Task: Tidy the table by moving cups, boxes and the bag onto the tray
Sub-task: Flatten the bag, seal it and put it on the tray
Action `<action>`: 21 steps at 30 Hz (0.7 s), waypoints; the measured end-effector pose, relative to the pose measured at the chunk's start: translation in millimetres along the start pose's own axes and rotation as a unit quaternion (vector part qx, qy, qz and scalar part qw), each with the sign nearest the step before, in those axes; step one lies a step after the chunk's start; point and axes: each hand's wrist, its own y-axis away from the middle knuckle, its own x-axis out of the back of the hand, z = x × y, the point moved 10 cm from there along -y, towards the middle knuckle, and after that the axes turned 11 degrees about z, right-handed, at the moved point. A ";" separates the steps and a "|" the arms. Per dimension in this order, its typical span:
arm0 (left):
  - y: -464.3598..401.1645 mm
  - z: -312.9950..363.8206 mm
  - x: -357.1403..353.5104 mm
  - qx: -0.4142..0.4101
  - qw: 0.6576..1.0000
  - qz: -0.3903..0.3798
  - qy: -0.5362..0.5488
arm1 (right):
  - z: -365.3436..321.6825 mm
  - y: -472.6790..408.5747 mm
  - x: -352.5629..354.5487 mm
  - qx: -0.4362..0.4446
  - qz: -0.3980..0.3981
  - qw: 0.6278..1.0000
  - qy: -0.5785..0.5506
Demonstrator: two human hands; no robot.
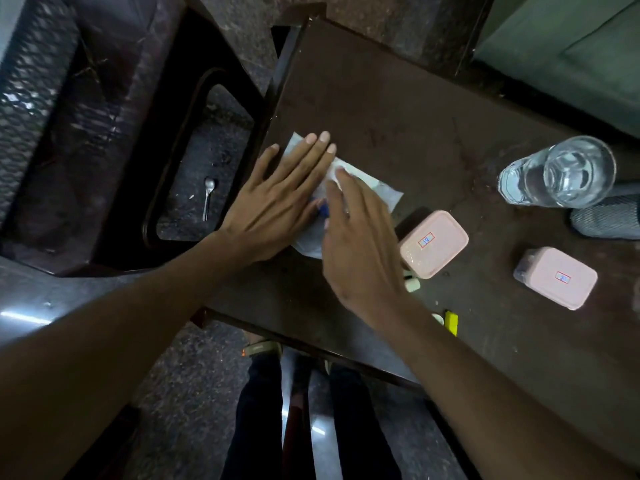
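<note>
A flat whitish plastic bag (379, 192) with something blue inside lies near the left end of the dark brown table (398, 109). My left hand (280, 199) rests flat on its left part, fingers spread. My right hand (356, 244) lies over its right part, fingers extended on the plastic. Two pink lidded boxes stand to the right: one (434, 242) close beside my right hand, the other (557, 277) further right. A clear glass cup (562, 173) holding water stands at the far right. No tray is visible.
A dark plastic chair (114, 140) stands left of the table, with a metal spoon (209, 195) on the floor under it. A small yellow item (451, 322) and white bits lie near the table's front edge. A grey mesh object (607, 218) sits at the right edge. My legs show below.
</note>
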 end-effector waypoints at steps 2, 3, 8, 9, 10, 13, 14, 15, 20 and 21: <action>1.3 2.4 0.2 -0.010 1.000 -0.001 -0.005 | -10.8 0.7 -11.3 -0.037 0.000 0.999 -0.015; 2.2 2.2 1.1 -0.009 1.000 0.000 -0.008 | -13.3 1.6 -17.1 -0.062 0.000 0.998 -0.023; 2.7 -1.4 2.6 0.000 1.000 0.009 -0.015 | -0.6 18.4 -34.6 -0.117 0.009 0.993 -0.017; 2.2 -2.5 2.8 0.003 1.000 0.011 -0.013 | 6.2 21.8 -34.2 -0.130 0.014 0.991 -0.004; 2.4 -3.8 2.3 0.006 1.000 0.009 -0.010 | 12.5 24.3 -32.9 -0.144 0.017 0.989 0.010; 2.6 -5.6 -1.2 0.014 1.000 -0.003 -0.006 | 18.2 24.1 -28.2 -0.169 0.014 0.985 0.018; 2.6 -5.2 -1.5 0.017 1.000 -0.004 -0.005 | 16.8 22.1 -26.3 -0.173 0.011 0.985 0.008; 2.1 -4.6 -0.8 0.018 1.000 -0.004 -0.003 | 15.3 19.5 -23.0 -0.177 0.013 0.984 -0.003; -4.5 -9.6 18.8 0.026 0.999 0.016 0.032 | 19.5 -2.1 8.0 -0.153 0.056 0.987 -0.008; -9.0 -12.7 24.2 0.028 0.999 0.018 0.035 | 25.5 -8.2 11.9 -0.152 0.055 0.987 -0.009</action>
